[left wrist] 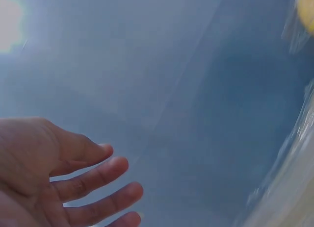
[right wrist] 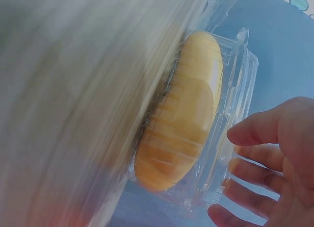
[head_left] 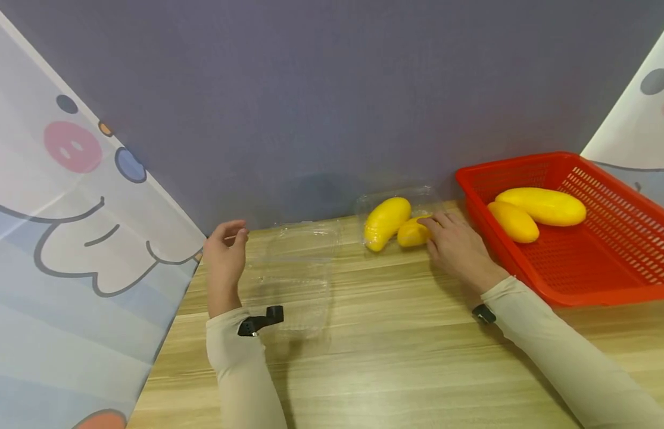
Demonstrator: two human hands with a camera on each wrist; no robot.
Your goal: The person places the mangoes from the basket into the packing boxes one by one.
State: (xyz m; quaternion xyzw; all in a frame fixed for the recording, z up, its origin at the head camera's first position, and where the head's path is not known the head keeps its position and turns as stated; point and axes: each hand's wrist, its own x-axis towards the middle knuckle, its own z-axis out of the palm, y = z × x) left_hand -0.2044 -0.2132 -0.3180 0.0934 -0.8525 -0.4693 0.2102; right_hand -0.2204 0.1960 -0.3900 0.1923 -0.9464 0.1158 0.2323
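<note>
A clear plastic clamshell box (head_left: 429, 193) stands near the back wall with two yellow mango-like fruits inside, a larger one (head_left: 387, 221) and a smaller one (head_left: 414, 232). My right hand (head_left: 460, 245) is at its right side, fingertips overlapping the box by the smaller fruit. In the right wrist view the thumb and straight, spread fingers (right wrist: 262, 163) come right up to the box's clear top. My left hand (head_left: 226, 255) is raised at the left with relaxed fingers, holding nothing. Beside it, another clear clamshell box (head_left: 294, 298) lies unfolded on the table, its lid half toward the wall.
A red slatted plastic basket (head_left: 594, 268) stands at the right, close to my right forearm. Inside it lie a long yellow fruit (head_left: 543, 205) and a shorter orange-yellow one (head_left: 514, 222). A grey wall (head_left: 332, 107) rises behind the wooden table (head_left: 385, 357); a cartoon-printed panel (head_left: 85, 196) bounds the left.
</note>
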